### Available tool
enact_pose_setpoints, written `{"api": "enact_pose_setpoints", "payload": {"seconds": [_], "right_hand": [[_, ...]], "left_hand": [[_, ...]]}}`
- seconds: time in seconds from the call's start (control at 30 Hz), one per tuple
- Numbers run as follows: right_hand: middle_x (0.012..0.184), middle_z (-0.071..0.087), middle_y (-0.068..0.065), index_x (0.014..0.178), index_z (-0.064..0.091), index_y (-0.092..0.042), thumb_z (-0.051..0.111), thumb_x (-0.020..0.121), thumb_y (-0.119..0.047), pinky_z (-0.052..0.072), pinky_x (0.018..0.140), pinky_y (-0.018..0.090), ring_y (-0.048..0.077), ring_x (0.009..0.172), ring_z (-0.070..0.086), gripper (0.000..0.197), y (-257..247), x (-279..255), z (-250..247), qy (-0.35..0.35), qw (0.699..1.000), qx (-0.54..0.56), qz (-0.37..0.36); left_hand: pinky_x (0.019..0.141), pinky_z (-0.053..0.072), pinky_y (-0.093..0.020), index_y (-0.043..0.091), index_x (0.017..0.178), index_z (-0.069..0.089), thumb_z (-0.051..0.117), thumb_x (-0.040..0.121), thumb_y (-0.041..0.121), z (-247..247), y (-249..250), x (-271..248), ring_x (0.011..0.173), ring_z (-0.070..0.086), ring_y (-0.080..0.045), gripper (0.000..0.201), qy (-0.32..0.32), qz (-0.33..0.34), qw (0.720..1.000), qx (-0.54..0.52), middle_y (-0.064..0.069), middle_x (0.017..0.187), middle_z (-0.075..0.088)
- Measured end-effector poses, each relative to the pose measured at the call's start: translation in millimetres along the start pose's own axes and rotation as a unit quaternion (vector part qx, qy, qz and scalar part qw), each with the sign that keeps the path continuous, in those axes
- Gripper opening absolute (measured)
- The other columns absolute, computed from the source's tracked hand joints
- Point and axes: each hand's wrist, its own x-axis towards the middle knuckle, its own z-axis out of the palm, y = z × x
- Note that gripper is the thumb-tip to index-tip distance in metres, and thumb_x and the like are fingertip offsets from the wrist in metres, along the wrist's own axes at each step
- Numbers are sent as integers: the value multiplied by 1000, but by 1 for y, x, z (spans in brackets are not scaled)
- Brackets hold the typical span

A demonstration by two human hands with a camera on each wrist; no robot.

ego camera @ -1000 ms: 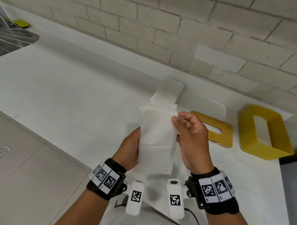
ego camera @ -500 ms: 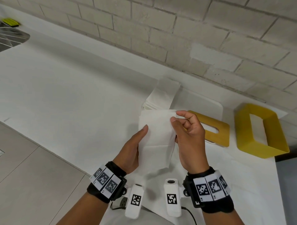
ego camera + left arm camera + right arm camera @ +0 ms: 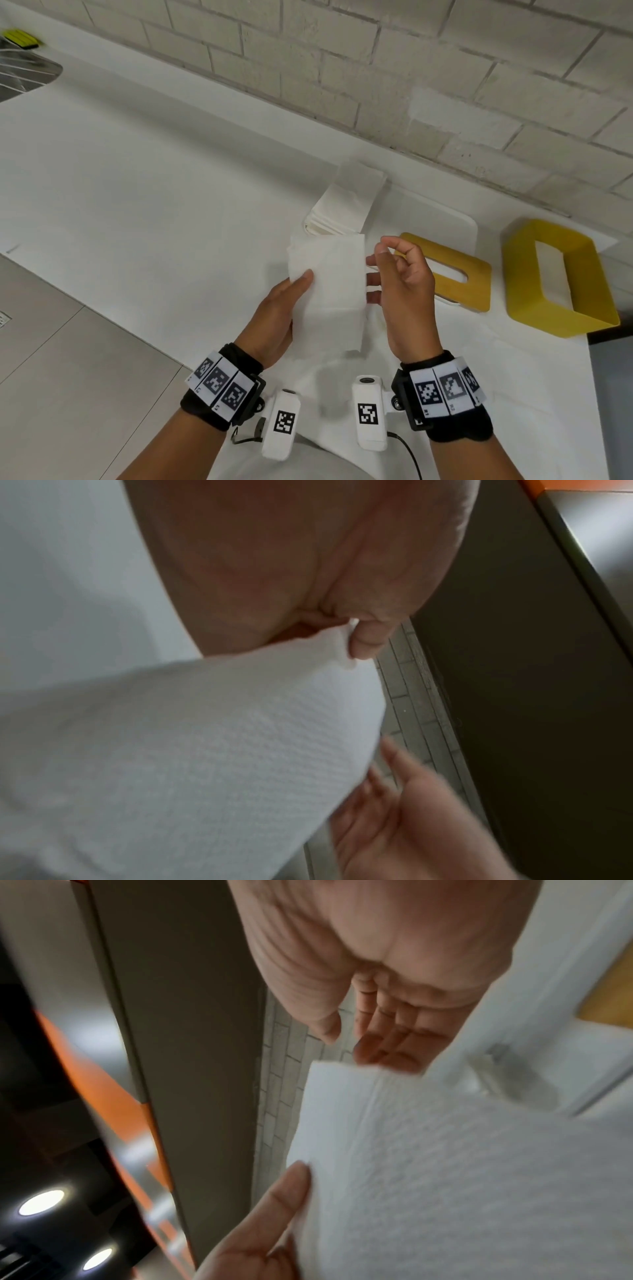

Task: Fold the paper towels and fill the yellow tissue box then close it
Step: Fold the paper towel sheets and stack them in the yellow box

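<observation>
Your left hand (image 3: 277, 308) holds the folded white paper towel (image 3: 329, 291) upright above the white table (image 3: 137, 178), thumb pressed on its front face and fingers behind it. The towel's long axis runs away from you, toward the stack of folded white towels (image 3: 346, 202) lying just beyond it. Your right hand (image 3: 404, 284) stands just beside the towel's right edge, fingers loosely curled, gripping nothing. The open yellow rectangular tissue box (image 3: 555, 274) lies to the right, nearer your right hand, with its flat yellow slotted lid (image 3: 448, 270) between. Judge the box as the towel's destination.
</observation>
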Motion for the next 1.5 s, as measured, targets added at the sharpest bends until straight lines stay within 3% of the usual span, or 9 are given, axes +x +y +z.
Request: {"api": "enact_pose_setpoints", "payload": {"seconds": [0.1,0.23,0.33,0.53,0.7,0.93,1.13,1.27,1.5], "right_hand": [[94,70,4,107,63,-24,62,99,-24,51,59,31,16,72,66,8,26,9,-17,20,996,-76,53],[111,68,0,119,60,-27,69,91,-28,52,92,34,18,100,65,29,69,13,-35,-73,934,-320,143],[120,61,1,131,55,-23,71,91,-32,44,93,27,18,110,59,44,83,9,-32,-104,899,-405,130],[130,58,3,134,50,-26,75,83,-49,49,98,41,25,123,51,61,103,6,-16,-69,839,-532,88],[114,63,-4,122,53,-23,80,80,-44,52,93,37,22,110,62,54,98,13,-16,-78,858,-491,127],[78,63,-6,82,59,-20,70,90,-30,44,67,29,22,82,63,17,88,14,-24,-98,887,-438,112],[98,72,10,97,65,-20,61,96,-10,53,84,33,21,93,67,11,29,0,-14,-88,982,-165,41],[119,74,6,122,65,-17,53,99,3,54,96,36,22,112,69,32,-18,-24,2,-198,978,68,16],[113,76,3,121,67,-17,59,97,-1,56,96,43,24,106,72,29,-3,-39,15,-200,977,-57,47]], "left_hand": [[108,48,-45,10,133,64,52,105,30,-14,4,3,119,68,-25,36,63,31,997,-31,-9,126,73],[100,53,-41,10,131,65,54,104,31,-39,12,6,115,70,-24,35,150,62,986,-48,-6,120,76],[103,51,-44,13,133,62,55,104,34,-55,12,6,117,68,-25,37,190,67,979,-34,-6,122,74],[106,49,-45,15,134,62,56,103,36,-62,6,0,120,66,-25,38,198,53,979,-9,-4,124,73],[114,43,-50,20,131,65,55,103,39,-62,2,-4,124,64,-24,35,198,40,979,35,-1,127,72],[116,40,-50,24,126,67,56,102,44,-62,4,-9,125,63,-23,33,175,43,981,70,1,126,73],[117,39,-51,22,127,68,52,104,42,-60,5,-9,124,64,-24,34,163,48,982,83,1,124,74],[109,47,-49,17,130,66,48,107,33,-42,10,-12,117,69,-26,33,126,37,990,54,-5,121,75],[88,54,-36,17,117,73,43,108,33,-11,23,-26,107,74,-20,35,29,51,997,47,-6,114,77]]}}
